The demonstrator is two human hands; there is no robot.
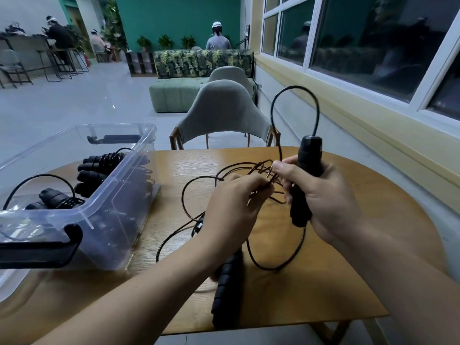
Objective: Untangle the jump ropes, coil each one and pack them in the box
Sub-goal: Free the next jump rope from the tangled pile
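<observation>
A loose handle (227, 290) lies on the table (348, 282) under the left forearm. The left hand (234, 202) pinches tangled cord (272, 269) strands. The right hand (323, 197), just beside it, curls round a second handle (307, 155) held upright, its cord looping above. To the left, the clear box (129, 220) holds coiled ropes (99, 168). A chair (224, 110) stands beyond.

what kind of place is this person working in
Likely a shared lounge or café-style common room: a leaf-print sofa with a green ottoman, bar stools at a high counter where people sit, and potted plants along a green wall.
</observation>
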